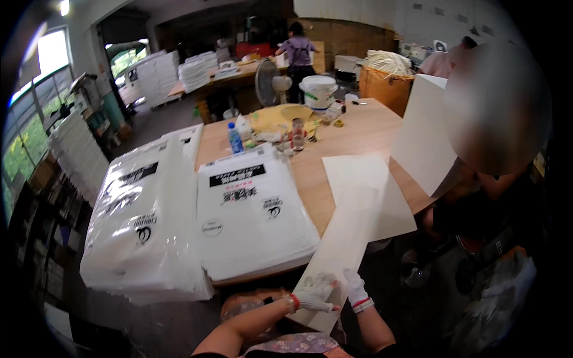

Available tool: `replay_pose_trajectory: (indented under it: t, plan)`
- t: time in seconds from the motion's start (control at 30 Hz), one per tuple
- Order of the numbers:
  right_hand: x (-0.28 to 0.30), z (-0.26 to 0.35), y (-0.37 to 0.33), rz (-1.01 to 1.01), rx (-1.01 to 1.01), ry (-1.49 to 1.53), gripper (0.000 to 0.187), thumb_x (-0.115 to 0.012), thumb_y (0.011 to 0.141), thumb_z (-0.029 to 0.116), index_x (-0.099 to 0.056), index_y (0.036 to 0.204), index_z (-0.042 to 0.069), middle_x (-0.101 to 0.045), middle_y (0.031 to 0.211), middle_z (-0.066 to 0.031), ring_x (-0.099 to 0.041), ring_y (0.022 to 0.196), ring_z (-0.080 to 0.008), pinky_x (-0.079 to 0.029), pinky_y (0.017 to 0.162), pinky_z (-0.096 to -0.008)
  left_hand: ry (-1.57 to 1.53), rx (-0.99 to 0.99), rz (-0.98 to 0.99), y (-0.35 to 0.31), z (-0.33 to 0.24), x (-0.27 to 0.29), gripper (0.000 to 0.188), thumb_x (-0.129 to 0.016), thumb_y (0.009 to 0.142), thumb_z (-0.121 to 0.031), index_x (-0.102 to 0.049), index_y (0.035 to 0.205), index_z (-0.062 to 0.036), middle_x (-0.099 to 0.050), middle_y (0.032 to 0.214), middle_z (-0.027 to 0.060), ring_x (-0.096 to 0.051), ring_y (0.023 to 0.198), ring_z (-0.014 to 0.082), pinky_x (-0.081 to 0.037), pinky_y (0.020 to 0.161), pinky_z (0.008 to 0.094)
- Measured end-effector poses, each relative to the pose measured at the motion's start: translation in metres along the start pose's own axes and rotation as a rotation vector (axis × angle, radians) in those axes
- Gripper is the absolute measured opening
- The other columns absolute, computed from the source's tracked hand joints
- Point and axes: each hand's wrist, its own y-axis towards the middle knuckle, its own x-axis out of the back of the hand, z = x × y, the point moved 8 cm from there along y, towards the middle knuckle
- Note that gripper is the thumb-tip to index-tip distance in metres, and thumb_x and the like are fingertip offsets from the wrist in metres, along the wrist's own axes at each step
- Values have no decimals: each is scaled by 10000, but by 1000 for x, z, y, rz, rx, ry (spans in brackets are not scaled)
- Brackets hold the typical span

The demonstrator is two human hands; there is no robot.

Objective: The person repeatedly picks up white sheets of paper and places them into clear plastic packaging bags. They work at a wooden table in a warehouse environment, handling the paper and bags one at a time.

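Wooden table (358, 128) carries two white bag stacks (250, 215), and a long cream paper strip (349, 238) runs lengthwise from the table edge toward the person, near end gripped by gloved left hand (315, 296) and right hand (356, 289), both equally close.
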Motion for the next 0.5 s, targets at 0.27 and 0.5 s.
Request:
replay_pose_trajectory:
  t: [0.27,0.5]
  plan:
    - [-7,58,-27,-232,179,-620,313,-696,814,218,-629,1015,-12,-680,897,-91,-641,785,-184,-513,672,-315,-248,685,-368,-61,220,108,517,-575,847,-406,-481,1278,-138,-610,1161,79,-518,1151,208,-352,1024,322]
    - [-58,158,-71,130,414,-893,270,-680,812,190,-650,1015,14,-680,893,-117,-652,753,-206,-515,650,-312,-425,734,-395,-55,300,130,294,-567,852,-349,-613,974,-85,-659,921,114,-619,891,223,-498,744,360]
